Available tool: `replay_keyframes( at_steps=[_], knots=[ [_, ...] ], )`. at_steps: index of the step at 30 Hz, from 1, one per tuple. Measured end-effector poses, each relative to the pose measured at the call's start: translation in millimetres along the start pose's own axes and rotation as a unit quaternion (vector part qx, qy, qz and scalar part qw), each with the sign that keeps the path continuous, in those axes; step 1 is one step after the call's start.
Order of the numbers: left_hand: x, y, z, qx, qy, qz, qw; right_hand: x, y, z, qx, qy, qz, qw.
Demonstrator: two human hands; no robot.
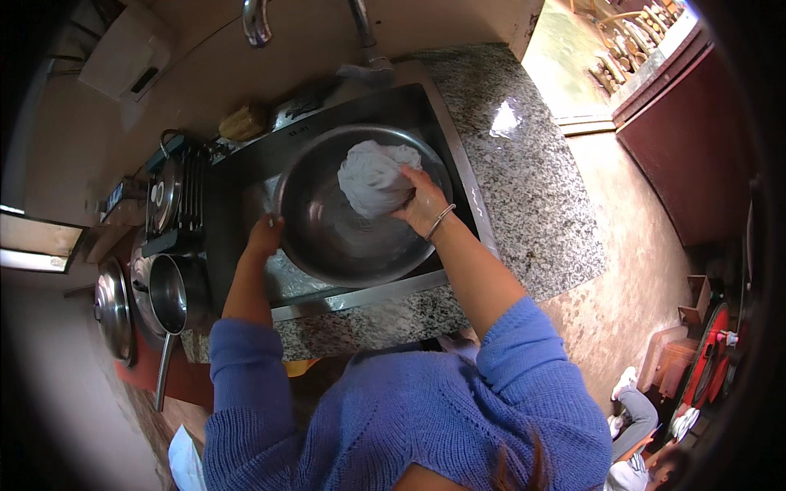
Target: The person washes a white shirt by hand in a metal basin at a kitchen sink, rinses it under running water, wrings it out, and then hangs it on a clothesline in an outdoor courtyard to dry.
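Observation:
A wide metal basin (319, 245) sits tilted inside a steel sink (362, 293). In it is a soft, folded white mass (374, 175); whether it is dough or wet cloth I cannot tell. My right hand (424, 202) grips the near right side of this mass, fingers on top and thumb below. A bangle circles that wrist. At the basin's left rim my left hand (266, 235) is closed on the edge, its fingers blurred and partly hidden. Beneath the basin, the sink floor looks wet.
A faucet (256, 24) hangs above the sink's back. Left of it are a dish rack (184, 190), a long-handled saucepan (169, 294) and a metal lid (113, 310). A sponge-like block (243, 123) lies behind. Granite counter (522, 202) extends right. A person (638, 423) sits at lower right.

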State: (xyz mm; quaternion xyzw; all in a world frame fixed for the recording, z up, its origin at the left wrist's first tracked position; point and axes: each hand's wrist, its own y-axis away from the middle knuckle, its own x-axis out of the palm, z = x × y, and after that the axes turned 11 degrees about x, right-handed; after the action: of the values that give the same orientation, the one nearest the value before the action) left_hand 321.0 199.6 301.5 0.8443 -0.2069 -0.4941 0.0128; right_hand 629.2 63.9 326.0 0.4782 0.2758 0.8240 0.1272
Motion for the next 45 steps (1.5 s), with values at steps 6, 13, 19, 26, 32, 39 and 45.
replay_keyframes(
  at_steps=[6,13,19,26,32,39,45],
  knots=[
    [-22.1,-45.9,-157.7,0.299,-0.037,-0.131,0.944,-4.5,-24.8,-20.9,0.035,0.088,-0.081,0.992],
    [-21.6,-98.5,-249.0,0.334,-0.111,-0.222,0.909,-0.5,10.2,1.3,-0.011,0.095,-0.116,0.989],
    [-15.6,-94.1,-253.5,0.297,0.063,-0.053,0.951,-15.5,9.7,1.0,-0.012,0.072,-0.101,0.992],
    [39.7,-67.6,-167.3,0.301,0.187,-0.116,0.928,-8.7,-4.5,-17.0,0.015,0.058,-0.104,0.993],
    [93.0,-44.9,-126.7,0.087,-0.083,-0.041,0.992,-93.0,-46.0,-46.3,-0.193,0.403,0.009,0.895],
    [90.8,-15.9,-108.8,0.118,-0.099,0.116,0.981,-35.0,-14.8,-39.6,0.051,0.084,-0.117,0.988],
    [50.5,-0.7,-101.1,0.117,0.298,0.023,0.947,-0.6,-16.7,-48.0,0.106,0.188,-0.126,0.968]
  ],
)
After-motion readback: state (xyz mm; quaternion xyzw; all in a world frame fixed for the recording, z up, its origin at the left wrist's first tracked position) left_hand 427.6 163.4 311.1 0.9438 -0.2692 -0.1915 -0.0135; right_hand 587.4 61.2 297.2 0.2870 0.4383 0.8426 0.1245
